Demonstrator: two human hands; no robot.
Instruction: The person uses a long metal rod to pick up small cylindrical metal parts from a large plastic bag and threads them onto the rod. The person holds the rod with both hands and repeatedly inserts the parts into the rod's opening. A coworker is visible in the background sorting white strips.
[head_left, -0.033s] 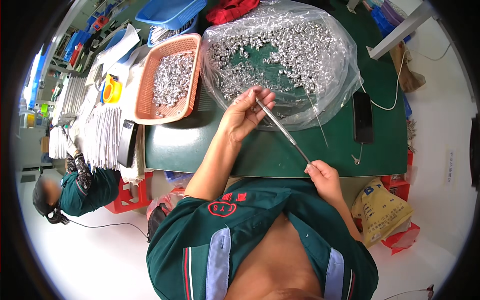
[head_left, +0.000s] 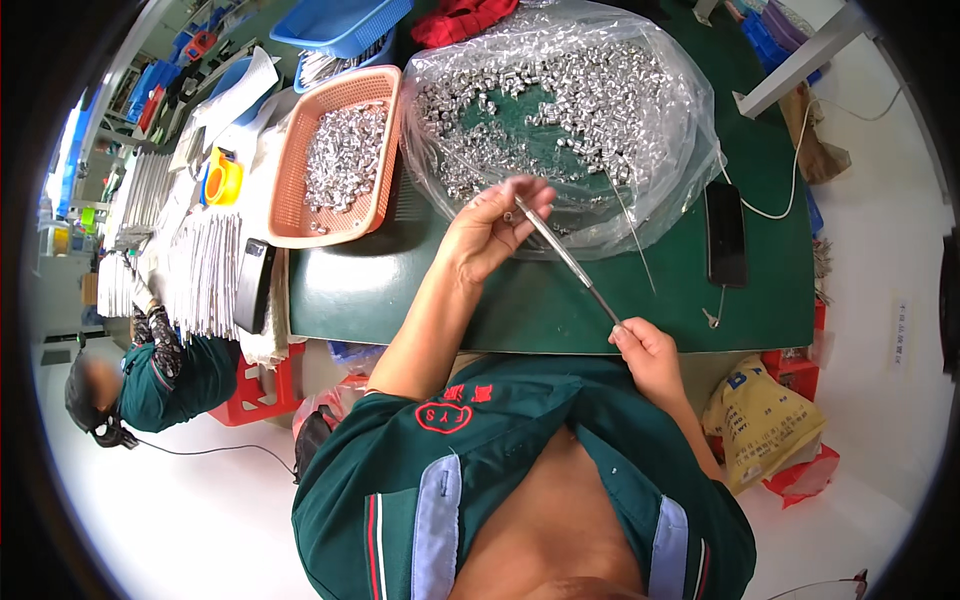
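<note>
A thin rod (head_left: 603, 303) slants between my hands over the near edge of the green table. Its lower part is dark, and silvery metal sleeves (head_left: 560, 250) appear to be threaded along its upper part. My right hand (head_left: 648, 352) is closed round the lower end. At the upper end, the fingers of my left hand (head_left: 487, 232) curl about the rod's tip; the fingertips are slightly blurred. Just beyond lies a clear plastic bag (head_left: 660, 215), spread open, with a great many small silvery metal sleeves (head_left: 610, 110) in it.
Left of the bag, an orange basket (head_left: 283, 190) holds more small metal pieces. Blue baskets (head_left: 345, 28) stand behind it. A phone (head_left: 726, 235) lies at the right, a dark case (head_left: 254, 287) beside stacked sheets (head_left: 200, 275) at the left. A co-worker (head_left: 180, 375) sits far left.
The fingers of my left hand have shifted slightly at the rod's upper end. My right hand and the rod are almost unmoved.
</note>
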